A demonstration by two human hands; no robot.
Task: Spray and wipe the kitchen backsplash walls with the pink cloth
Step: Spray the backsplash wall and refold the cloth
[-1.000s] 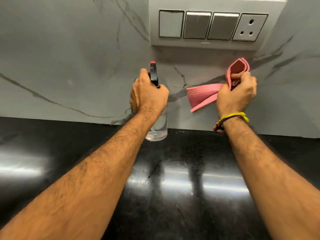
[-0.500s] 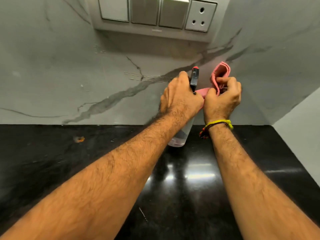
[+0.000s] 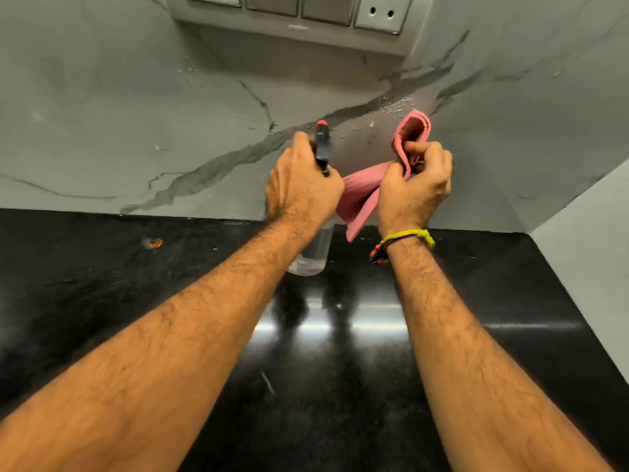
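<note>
My left hand (image 3: 303, 189) grips a clear spray bottle (image 3: 311, 257) by its black trigger head, whose red-tipped nozzle points at the grey marble backsplash (image 3: 136, 114). Just to its right, my right hand (image 3: 413, 189) holds the folded pink cloth (image 3: 359, 195) bunched in its fingers; one end sticks up, the other hangs down towards the counter. Fine droplets sit on the backsplash above the cloth, near the corner where the back wall meets the right wall (image 3: 527, 97).
A black polished countertop (image 3: 170, 284) runs below the wall, with a small orange speck (image 3: 155, 242) on its left part. A white switch and socket panel (image 3: 296, 15) is mounted on the wall above. A pale surface (image 3: 599, 260) borders the counter at the right.
The view has shifted right and down towards the corner. My left hand has brought the bottle beside the cloth hand. Droplets now show on the wall near the corner.
</note>
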